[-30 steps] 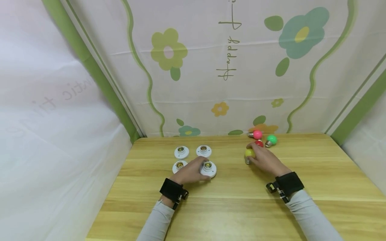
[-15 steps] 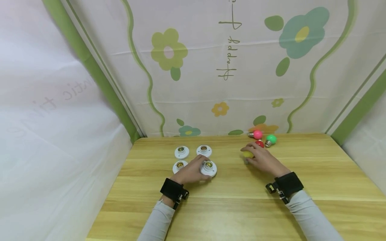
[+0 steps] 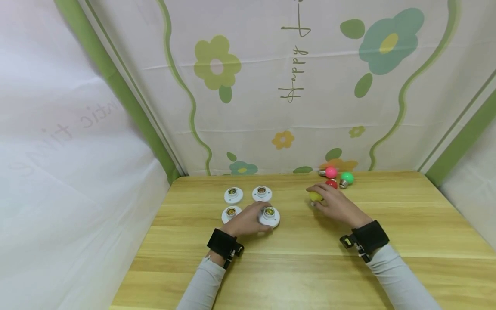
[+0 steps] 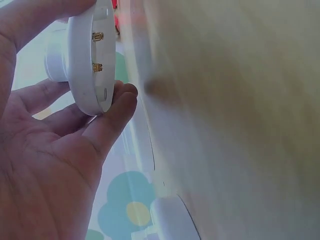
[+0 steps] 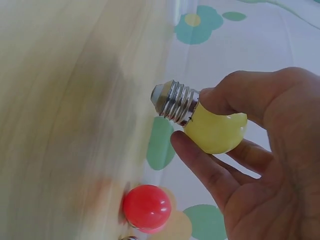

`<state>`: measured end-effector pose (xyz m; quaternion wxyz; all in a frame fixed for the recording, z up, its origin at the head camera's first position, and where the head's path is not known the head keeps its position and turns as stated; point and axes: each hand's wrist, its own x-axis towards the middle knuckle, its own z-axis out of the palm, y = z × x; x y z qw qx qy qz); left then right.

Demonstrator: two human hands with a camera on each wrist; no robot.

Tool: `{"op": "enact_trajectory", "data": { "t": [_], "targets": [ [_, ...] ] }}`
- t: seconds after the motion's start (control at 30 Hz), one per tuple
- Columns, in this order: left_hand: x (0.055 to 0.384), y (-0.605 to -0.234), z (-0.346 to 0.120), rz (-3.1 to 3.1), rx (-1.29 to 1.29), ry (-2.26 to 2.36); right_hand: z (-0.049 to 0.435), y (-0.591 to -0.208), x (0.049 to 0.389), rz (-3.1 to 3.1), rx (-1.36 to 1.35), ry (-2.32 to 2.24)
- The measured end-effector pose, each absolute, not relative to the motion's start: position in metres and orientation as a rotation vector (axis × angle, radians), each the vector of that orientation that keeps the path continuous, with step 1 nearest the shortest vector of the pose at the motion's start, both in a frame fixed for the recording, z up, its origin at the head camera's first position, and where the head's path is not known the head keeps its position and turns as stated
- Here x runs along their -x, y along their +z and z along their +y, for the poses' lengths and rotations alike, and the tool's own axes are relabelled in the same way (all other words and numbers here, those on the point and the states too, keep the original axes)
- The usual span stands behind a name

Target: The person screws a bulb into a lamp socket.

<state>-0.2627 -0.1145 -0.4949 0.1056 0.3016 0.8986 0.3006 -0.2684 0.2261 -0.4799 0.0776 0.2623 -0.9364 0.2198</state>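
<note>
In the head view, my left hand [image 3: 248, 220] grips a round white lamp holder [image 3: 274, 219] by its edge. The left wrist view shows this lamp holder [image 4: 80, 60] raised off the table, its underside with brass contacts visible. Thumb on one side and fingers on the other, my right hand [image 3: 335, 203] pinches a yellow light bulb [image 3: 315, 196] above the wood. Seen from the right wrist, the yellow bulb [image 5: 215, 130] has its threaded metal base pointing away from the palm, toward the table. A red bulb [image 5: 147, 207] lies near that hand, partly hidden by it in the head view.
Three more white lamp holders, one back left [image 3: 233, 200], one back right [image 3: 262, 198] and one front left [image 3: 229, 219], sit beside my left hand. A pink bulb [image 3: 331, 172] and a green bulb [image 3: 347, 178] lie at the table's back edge, before a flowered curtain [image 3: 248, 107].
My right hand has lifted the yellow bulb and shifted it slightly left, tilting its base. My left hand and its lamp holder have barely moved, a touch to the right.
</note>
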Motion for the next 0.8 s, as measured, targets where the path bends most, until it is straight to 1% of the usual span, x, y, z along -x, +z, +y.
{"op": "enact_trajectory", "data": {
  "t": [0.8],
  "targets": [
    [0.267, -0.497, -0.097, 2.625, -0.941, 0.888, 0.204, -0.448, 0.246, -2.673, -0.911, 0.598]
  ]
}}
